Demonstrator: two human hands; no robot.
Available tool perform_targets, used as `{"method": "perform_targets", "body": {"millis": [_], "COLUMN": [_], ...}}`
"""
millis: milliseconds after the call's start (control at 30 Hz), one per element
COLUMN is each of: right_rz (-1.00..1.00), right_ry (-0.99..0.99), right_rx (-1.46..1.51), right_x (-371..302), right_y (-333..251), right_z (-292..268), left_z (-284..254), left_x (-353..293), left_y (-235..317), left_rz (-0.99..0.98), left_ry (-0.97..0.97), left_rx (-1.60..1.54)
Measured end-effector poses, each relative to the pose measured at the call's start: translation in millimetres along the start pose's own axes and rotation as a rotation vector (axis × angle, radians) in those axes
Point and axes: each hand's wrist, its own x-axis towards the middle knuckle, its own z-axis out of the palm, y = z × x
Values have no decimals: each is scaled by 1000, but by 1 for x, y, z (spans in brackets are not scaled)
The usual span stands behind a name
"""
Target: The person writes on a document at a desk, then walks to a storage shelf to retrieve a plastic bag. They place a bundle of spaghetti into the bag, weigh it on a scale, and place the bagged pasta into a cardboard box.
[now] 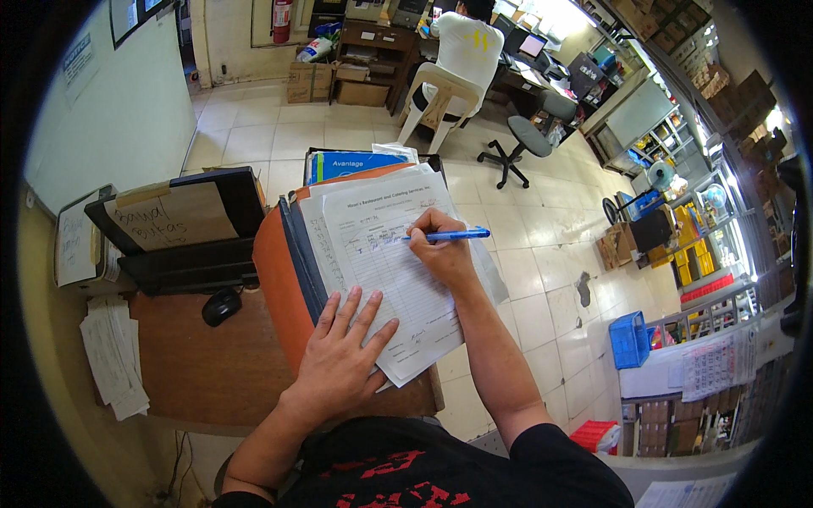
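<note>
My right hand (444, 247) is closed around a blue pen (457, 234), its tip at the upper rows of a printed paper form (398, 292) with handwriting on it. Flat across the form's lower left part lies my left hand (343, 345), fingers spread. More loose sheets (315, 227) show beneath the form. Under them are a dark blue folder edge (302, 262) and an orange folder (275, 284), stacked on the brown desk (203, 364). A blue box or pack (356, 166) sits just behind the stack.
To the left are a black computer mouse (222, 306), a dark monitor (182, 222) with paper taped on it, and a pile of papers (114, 356). Farther off, a person (461, 59) sits in a plastic chair (436, 102). An office chair (527, 137) and a blue crate (629, 340) stand right.
</note>
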Motion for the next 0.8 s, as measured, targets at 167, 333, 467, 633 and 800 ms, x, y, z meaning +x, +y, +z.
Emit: {"method": "perform_targets", "body": {"millis": [167,333,467,633,800], "right_rz": [-4,-5,-45,-416,-145], "right_ry": [27,-3,-91,-22,45], "right_rx": [68,240,17,-322,-90], "right_x": [1,0,-7,-4,-3], "right_y": [-2,-11,-18,-19,-18], "right_z": [1,6,15,18,19], "left_z": [0,1,1,0,-1], "left_x": [-1,0,-2,-2,-1], "left_y": [-1,-2,-1,-1,-1], "left_rz": [2,9,10,9,6], "left_ry": [-10,-14,5,3,13], "left_rx": [-2,-5,-25,-3,-22]}}
